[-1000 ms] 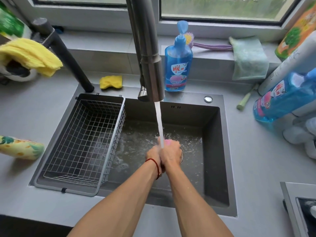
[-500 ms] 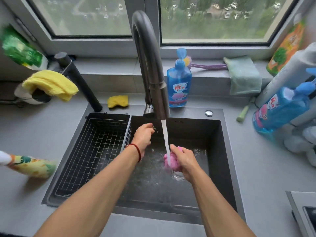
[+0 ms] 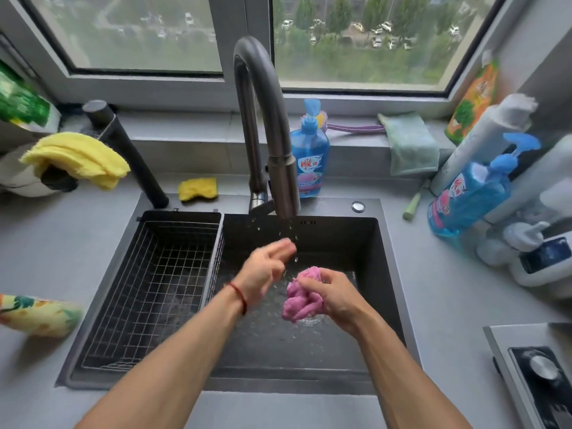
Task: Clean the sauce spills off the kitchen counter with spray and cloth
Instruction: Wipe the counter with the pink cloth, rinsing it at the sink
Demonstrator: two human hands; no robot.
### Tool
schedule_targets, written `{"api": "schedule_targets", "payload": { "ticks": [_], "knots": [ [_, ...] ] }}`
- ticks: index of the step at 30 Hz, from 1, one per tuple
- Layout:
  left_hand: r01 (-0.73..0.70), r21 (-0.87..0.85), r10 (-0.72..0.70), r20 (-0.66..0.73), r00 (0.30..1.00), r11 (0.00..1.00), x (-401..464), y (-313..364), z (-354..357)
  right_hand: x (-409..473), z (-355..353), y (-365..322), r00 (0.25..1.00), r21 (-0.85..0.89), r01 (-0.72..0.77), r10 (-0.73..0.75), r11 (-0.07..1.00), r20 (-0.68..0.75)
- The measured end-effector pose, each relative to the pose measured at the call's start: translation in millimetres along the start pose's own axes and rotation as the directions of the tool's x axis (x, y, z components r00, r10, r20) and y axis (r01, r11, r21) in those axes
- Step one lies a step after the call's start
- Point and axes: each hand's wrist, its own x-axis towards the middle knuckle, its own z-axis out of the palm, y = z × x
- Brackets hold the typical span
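Note:
A wet pink cloth is bunched up in my right hand over the drain of the dark sink. Just left of it, my left hand hovers under the faucet spout with fingers loosely apart and nothing in them. Only a few drops fall from the spout. A blue pump bottle stands behind the sink beside the faucet. A second blue bottle leans on the grey counter at the right.
A wire basket fills the sink's left part. A yellow sponge and a yellow cloth lie at back left, a green cloth hangs off the sill. A patterned bottle lies at left, a stove corner at right.
The water stream has stopped, leaving drips. My left hand came back from the faucet base toward the pink cloth. The view has tilted up a little.

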Motion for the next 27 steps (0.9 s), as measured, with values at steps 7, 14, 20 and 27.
{"api": "schedule_targets", "payload": {
  "ticks": [7, 14, 20, 27],
  "knots": [
    [-0.143, 0.620, 0.029, 0.191, 0.981, 0.771, -26.1, -38.1, 25.5, -10.1, -13.5, -7.6, 0.998, -0.101, 0.026, -0.032, 0.995, -0.052],
    [0.083, 0.146, -0.056, -0.184, 0.981, 0.986, -14.9, -28.3, 32.7, -27.6, -27.3, 1.4, 0.976, -0.360, -0.177, 0.116, 0.916, -0.185],
    [0.035, 0.166, -0.029, -0.040, 0.999, 0.985, -16.5, -19.3, 41.1, -24.3, -13.7, -9.1, 0.995, -0.569, 0.054, -0.092, 0.821, -0.038],
    [0.053, 0.134, -0.053, -0.006, 0.999, 0.990, -12.9, -13.1, 35.6, -17.3, -6.8, -5.8, 0.960, -0.615, 0.205, -0.280, 0.761, -0.027]
  ]
}}
